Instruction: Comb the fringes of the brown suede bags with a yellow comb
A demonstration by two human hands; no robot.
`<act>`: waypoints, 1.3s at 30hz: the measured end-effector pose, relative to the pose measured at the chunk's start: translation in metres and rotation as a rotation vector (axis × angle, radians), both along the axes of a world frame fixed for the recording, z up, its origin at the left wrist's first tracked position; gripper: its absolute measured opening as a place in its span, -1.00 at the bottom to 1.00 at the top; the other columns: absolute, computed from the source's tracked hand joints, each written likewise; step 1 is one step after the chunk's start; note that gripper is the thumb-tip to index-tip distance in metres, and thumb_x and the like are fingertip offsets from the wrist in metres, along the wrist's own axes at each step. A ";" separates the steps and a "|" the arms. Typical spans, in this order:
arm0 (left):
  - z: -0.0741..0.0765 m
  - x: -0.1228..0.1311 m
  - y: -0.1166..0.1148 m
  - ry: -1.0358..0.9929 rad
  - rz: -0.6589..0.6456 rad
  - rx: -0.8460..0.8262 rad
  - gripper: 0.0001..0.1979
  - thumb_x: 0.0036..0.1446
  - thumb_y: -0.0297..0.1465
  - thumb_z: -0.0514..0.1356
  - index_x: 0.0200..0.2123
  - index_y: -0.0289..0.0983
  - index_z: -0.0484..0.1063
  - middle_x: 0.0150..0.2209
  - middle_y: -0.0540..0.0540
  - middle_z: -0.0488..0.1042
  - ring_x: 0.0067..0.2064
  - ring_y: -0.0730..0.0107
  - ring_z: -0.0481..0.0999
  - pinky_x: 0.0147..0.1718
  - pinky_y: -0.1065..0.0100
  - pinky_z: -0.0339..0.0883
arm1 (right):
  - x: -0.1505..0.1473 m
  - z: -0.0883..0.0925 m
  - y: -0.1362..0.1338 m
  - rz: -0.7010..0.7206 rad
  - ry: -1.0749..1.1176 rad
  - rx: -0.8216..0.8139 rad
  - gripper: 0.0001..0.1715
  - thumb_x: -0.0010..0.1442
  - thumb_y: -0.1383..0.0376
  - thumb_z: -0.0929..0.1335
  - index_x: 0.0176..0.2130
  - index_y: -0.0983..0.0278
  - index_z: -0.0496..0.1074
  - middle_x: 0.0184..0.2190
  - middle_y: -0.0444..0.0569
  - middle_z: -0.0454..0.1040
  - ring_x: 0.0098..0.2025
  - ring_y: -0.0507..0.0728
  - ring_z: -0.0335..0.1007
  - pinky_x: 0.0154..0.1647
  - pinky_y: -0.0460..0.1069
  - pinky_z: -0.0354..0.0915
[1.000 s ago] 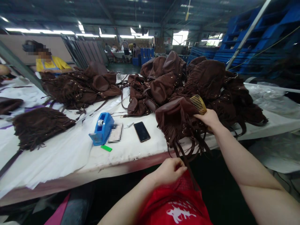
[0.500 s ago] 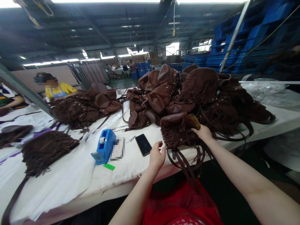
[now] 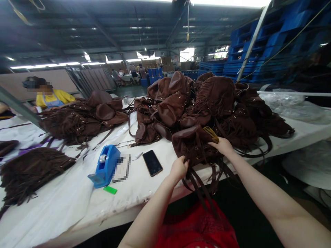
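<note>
Your right hand point(image 3: 223, 146) grips the yellow comb point(image 3: 211, 134), to the right of the phone point(image 3: 152, 163). Your left hand point(image 3: 179, 169) pinches a corner of the brown bag point(image 3: 188, 137), just right of the phone. Its straps hang over the table edge, nearer you than the phone. If the comb's teeth catch and you tug, the fringe could rip. If a strap snags, the bag could slide off.

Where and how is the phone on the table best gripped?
The phone is probably best gripped by its long edges, around the middle, from above on the near side: it lies flat, screen up, its edges uncovered, with the left hand and bag to its right.
</note>
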State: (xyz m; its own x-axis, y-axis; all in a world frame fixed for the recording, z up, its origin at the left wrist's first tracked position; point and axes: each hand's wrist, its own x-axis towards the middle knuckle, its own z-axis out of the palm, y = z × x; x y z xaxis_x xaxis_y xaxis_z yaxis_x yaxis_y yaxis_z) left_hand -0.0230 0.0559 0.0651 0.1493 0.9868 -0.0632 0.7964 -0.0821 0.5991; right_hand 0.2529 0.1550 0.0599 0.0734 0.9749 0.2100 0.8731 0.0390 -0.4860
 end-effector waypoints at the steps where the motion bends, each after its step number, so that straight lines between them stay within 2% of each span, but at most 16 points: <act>1: 0.001 0.004 -0.013 -0.031 -0.032 0.011 -0.79 0.23 -0.34 -0.03 -0.30 -0.24 0.38 -0.32 -0.13 0.52 -0.26 0.29 0.50 -0.29 0.38 0.27 | 0.000 0.006 0.003 0.061 0.012 -0.015 -0.60 0.04 -0.01 0.41 -0.30 0.26 0.53 -0.41 -0.03 0.56 -0.36 0.18 0.47 -0.43 -0.06 0.25; 5: -0.001 0.020 -0.052 -0.158 -0.124 0.050 -0.80 0.21 -0.38 -0.04 -0.32 -0.21 0.37 -0.35 -0.08 0.52 -0.31 0.35 0.49 -0.35 0.42 0.22 | -0.018 0.026 0.008 0.252 -0.077 -0.090 -0.66 0.05 0.02 0.42 -0.30 0.21 0.53 -0.39 -0.09 0.57 -0.36 0.14 0.45 -0.40 -0.09 0.24; 9: -0.017 0.016 -0.063 -0.138 -0.080 -0.003 -0.83 0.16 -0.42 -0.01 -0.35 -0.22 0.37 -0.36 -0.09 0.52 -0.31 0.31 0.49 -0.36 0.41 0.21 | -0.049 0.033 -0.002 0.235 -0.299 -0.066 -0.72 0.07 0.07 0.42 -0.28 0.19 0.51 -0.30 -0.05 0.55 -0.27 0.18 0.45 -0.36 -0.06 0.23; 12: -0.028 0.004 -0.068 -0.156 -0.068 -0.019 -0.84 0.14 -0.43 0.01 -0.33 -0.23 0.38 -0.34 -0.10 0.52 -0.29 0.30 0.50 -0.35 0.41 0.23 | -0.059 0.039 -0.024 0.147 -0.280 0.042 -0.63 0.10 0.07 0.40 -0.14 0.22 0.46 -0.19 0.03 0.51 -0.20 0.21 0.43 -0.28 -0.02 0.26; 15: -0.032 -0.006 -0.079 -0.209 -0.097 -0.057 -0.84 0.14 -0.43 0.02 -0.28 -0.23 0.40 -0.28 -0.10 0.53 -0.24 0.31 0.49 -0.29 0.41 0.26 | -0.064 0.051 -0.060 0.032 -0.141 0.253 -0.50 0.17 -0.01 0.33 -0.03 0.25 0.35 -0.14 0.07 0.48 -0.16 0.25 0.42 -0.23 0.01 0.26; 17: -0.033 -0.010 -0.088 -0.217 -0.118 -0.074 -0.84 0.14 -0.42 0.03 -0.27 -0.23 0.40 -0.26 -0.10 0.52 -0.22 0.30 0.49 -0.26 0.39 0.28 | -0.072 0.056 -0.090 0.081 -0.036 0.305 -0.54 0.29 -0.01 0.19 -0.04 0.27 0.31 -0.21 0.07 0.50 -0.20 0.23 0.42 -0.25 0.01 0.25; 19: -0.033 -0.013 -0.096 -0.188 -0.144 -0.091 -0.87 0.13 -0.40 0.06 -0.30 -0.24 0.39 -0.29 -0.11 0.51 -0.25 0.28 0.49 -0.28 0.37 0.28 | -0.084 0.054 -0.119 0.229 -0.016 0.242 -0.58 0.36 0.06 0.08 -0.10 0.25 0.32 -0.32 0.02 0.50 -0.29 0.19 0.43 -0.32 -0.02 0.22; 21: -0.030 -0.018 -0.105 -0.125 -0.137 -0.090 -0.88 0.13 -0.36 0.07 -0.34 -0.24 0.38 -0.35 -0.10 0.50 -0.30 0.27 0.48 -0.32 0.35 0.28 | -0.100 0.042 -0.142 0.350 -0.131 0.150 -0.59 0.38 0.11 0.06 -0.19 0.23 0.35 -0.37 -0.01 0.50 -0.36 0.15 0.42 -0.39 -0.04 0.17; 25: -0.007 -0.035 -0.112 -0.056 0.013 0.166 -0.79 0.21 -0.36 -0.01 -0.18 -0.23 0.39 -0.25 -0.16 0.48 -0.21 0.26 0.46 -0.17 0.27 0.31 | -0.123 0.010 -0.162 0.377 -0.472 0.069 -0.62 0.39 0.15 0.11 -0.26 0.23 0.38 -0.36 0.00 0.49 -0.39 0.13 0.42 -0.48 -0.03 0.05; 28: 0.023 -0.044 -0.091 -0.042 -0.168 0.423 -0.73 0.24 -0.40 -0.05 -0.07 -0.20 0.38 0.03 -0.16 0.39 0.08 0.25 0.33 0.12 0.22 0.16 | -0.131 -0.005 -0.162 0.376 -0.590 0.023 -0.64 0.39 0.16 0.11 -0.27 0.24 0.37 -0.38 0.01 0.48 -0.41 0.13 0.42 -0.52 -0.03 0.01; 30: 0.040 -0.044 -0.063 0.045 -0.278 0.525 -0.69 0.21 -0.39 0.03 0.02 -0.19 0.34 0.23 -0.15 0.17 0.27 0.16 0.09 0.24 0.12 -0.05 | -0.132 -0.009 -0.158 0.394 -0.609 -0.014 -0.64 0.39 0.15 0.13 -0.26 0.25 0.37 -0.37 0.02 0.49 -0.40 0.14 0.43 -0.51 -0.03 0.02; 32: 0.048 -0.038 -0.030 0.151 -0.265 0.542 -0.41 0.09 -0.33 0.20 0.20 -0.25 0.15 0.32 -0.24 -0.04 0.33 0.01 -0.10 0.26 0.04 -0.14 | -0.130 -0.011 -0.155 0.431 -0.602 -0.045 -0.63 0.37 0.10 0.15 -0.26 0.26 0.38 -0.35 0.03 0.51 -0.36 0.16 0.45 -0.49 -0.04 0.06; 34: 0.047 -0.030 -0.001 0.240 -0.225 0.450 -0.13 -0.02 -0.29 0.31 0.29 -0.27 -0.06 0.26 -0.34 0.04 0.28 -0.08 0.02 0.19 0.05 -0.01 | -0.126 -0.012 -0.155 0.491 -0.582 -0.078 -0.61 0.34 0.05 0.18 -0.27 0.26 0.38 -0.34 0.02 0.52 -0.33 0.17 0.46 -0.46 -0.05 0.10; 35: 0.045 -0.027 0.011 0.272 -0.206 0.391 -0.10 -0.02 -0.29 0.30 0.30 -0.24 -0.11 0.20 -0.34 0.14 0.22 -0.07 0.15 0.14 0.08 0.09 | -0.123 -0.013 -0.158 0.517 -0.575 -0.094 -0.60 0.33 0.03 0.19 -0.28 0.25 0.39 -0.34 0.02 0.53 -0.33 0.17 0.46 -0.44 -0.05 0.11; 37: 0.040 -0.022 0.026 0.310 -0.167 0.303 -0.21 0.08 -0.33 0.21 0.30 -0.14 -0.12 0.05 -0.27 0.31 0.07 0.03 0.35 0.01 0.16 0.22 | -0.117 -0.017 -0.168 0.582 -0.567 -0.135 -0.58 0.32 0.01 0.20 -0.31 0.25 0.39 -0.36 0.00 0.53 -0.35 0.17 0.46 -0.43 -0.06 0.11; 39: 0.034 -0.020 0.031 0.319 -0.124 0.266 -0.36 0.16 -0.36 0.11 0.28 -0.11 -0.06 -0.06 -0.23 0.39 -0.04 0.08 0.43 -0.09 0.20 0.27 | -0.112 -0.024 -0.185 0.664 -0.561 -0.185 -0.56 0.31 -0.01 0.20 -0.33 0.25 0.40 -0.39 -0.02 0.53 -0.39 0.15 0.45 -0.44 -0.06 0.10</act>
State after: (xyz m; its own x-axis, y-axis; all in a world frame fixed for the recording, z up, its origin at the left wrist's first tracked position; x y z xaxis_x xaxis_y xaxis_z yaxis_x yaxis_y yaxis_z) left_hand -0.0435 0.0869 0.0987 0.2818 0.9508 0.1288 0.9126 -0.3070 0.2699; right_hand 0.1412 -0.0302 0.0362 -0.5856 0.8017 -0.1197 0.8098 0.5852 -0.0421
